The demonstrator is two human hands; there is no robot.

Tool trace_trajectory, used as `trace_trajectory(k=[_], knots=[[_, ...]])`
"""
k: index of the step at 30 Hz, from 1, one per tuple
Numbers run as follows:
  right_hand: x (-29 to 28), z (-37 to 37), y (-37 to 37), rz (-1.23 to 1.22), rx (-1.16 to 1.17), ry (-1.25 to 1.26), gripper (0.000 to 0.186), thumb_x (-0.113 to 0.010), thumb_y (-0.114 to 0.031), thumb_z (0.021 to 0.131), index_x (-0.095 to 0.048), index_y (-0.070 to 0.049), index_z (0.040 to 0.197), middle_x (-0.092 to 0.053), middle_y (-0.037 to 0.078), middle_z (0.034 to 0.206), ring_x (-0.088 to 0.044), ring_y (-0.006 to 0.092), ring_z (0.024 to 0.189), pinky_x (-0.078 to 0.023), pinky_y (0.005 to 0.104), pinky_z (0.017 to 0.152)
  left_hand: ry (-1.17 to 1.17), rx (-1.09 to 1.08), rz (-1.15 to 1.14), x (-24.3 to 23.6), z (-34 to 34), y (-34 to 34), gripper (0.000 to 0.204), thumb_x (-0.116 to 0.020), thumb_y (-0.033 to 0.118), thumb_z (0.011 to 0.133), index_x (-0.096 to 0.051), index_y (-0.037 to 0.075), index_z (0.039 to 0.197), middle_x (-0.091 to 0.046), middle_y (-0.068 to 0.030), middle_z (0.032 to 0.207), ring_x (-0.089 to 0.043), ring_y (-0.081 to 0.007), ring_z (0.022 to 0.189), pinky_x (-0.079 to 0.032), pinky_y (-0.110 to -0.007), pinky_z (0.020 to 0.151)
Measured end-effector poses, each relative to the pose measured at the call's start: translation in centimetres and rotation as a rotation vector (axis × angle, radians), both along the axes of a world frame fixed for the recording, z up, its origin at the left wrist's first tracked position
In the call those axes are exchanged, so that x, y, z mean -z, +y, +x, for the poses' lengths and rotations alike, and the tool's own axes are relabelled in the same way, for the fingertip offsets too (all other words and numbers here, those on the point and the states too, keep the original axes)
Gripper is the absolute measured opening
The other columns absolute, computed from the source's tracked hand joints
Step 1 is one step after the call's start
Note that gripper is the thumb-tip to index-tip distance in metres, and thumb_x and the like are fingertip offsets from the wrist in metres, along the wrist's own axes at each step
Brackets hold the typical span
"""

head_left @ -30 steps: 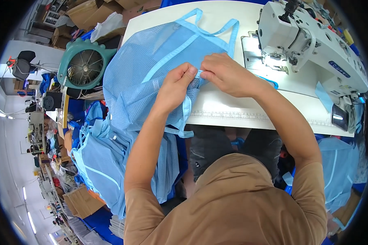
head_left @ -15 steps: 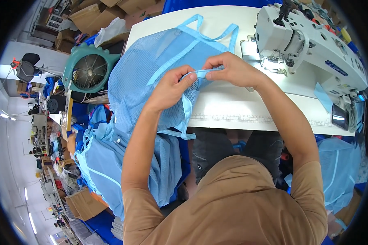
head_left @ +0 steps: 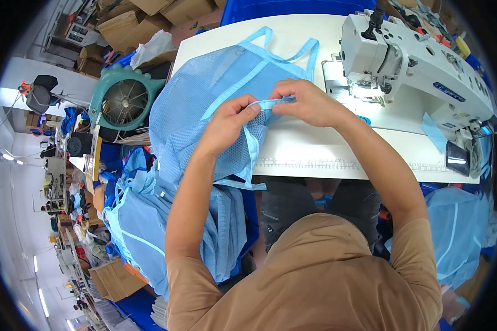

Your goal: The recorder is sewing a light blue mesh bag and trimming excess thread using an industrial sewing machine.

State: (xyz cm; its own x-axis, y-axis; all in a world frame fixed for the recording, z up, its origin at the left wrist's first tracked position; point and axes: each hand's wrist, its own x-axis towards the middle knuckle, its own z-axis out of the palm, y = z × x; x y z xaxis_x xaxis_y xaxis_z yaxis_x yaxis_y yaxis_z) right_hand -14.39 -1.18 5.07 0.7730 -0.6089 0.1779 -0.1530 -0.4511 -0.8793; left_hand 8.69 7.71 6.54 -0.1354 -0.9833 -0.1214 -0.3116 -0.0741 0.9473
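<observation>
The light-blue mesh fabric (head_left: 204, 83) lay at nine o'clock on the white table (head_left: 320, 144). The left hand (head_left: 229, 122) and right hand (head_left: 308, 103), both bare, pinched its pale-blue cloth binding (head_left: 267, 103) (a short stretch bridged them); from there, a white metal sewing machine (head_left: 425, 69) stood toward two o'clock, a green-framed fan (head_left: 125, 102) at nine.

1 view, from the left of 2 head-worn fisheyes. Set above near side of white table (head_left: 309, 139), facing down, close over it; wide enough for fan (head_left: 125, 103) left of table.
</observation>
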Motion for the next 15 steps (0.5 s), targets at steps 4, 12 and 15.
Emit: trace_trajectory(k=[4,12,15], knots=[[-0.3,0.6,0.3,-0.033,0.015,-0.025,0.019,-0.073,-0.016,0.092,-0.073,0.000,0.102,-0.068,0.008,0.095,-0.062,0.0221,0.090,-0.050,0.0344,0.086,-0.069,-0.095,-0.061,0.2,-0.3,1.3,0.022,-0.060,0.023,0.107,-0.069,0.003,0.106,-0.058,0.0065,0.085,-0.048,-0.0052,0.080,-0.041,-0.025,0.072],[-2.2,4.1,-0.6,-0.291,0.036,0.110,0.018,-0.073,-0.014,0.091,-0.074,-0.002,0.105,-0.074,0.018,0.095,-0.068,0.0334,0.089,-0.052,0.0422,0.082,-0.052,-0.372,-0.143,-3.9,5.5,6.3,0.018,-0.059,0.019,0.108,-0.069,0.004,0.106,-0.058,0.0066,0.086,-0.048,-0.0053,0.082,-0.040,-0.023,0.075],[-2.2,6.1,-2.2,-0.489,0.040,0.166,0.017,-0.070,-0.017,0.094,-0.074,-0.004,0.105,-0.074,0.020,0.097,-0.069,0.0381,0.091,-0.053,0.0459,0.084,-0.004,-0.454,-0.181,-6.7,10.1,9.4,0.018,-0.060,0.020,0.108,-0.070,0.005,0.106,-0.060,0.0073,0.090,-0.051,-0.0046,0.086,-0.041,-0.022,0.081]])
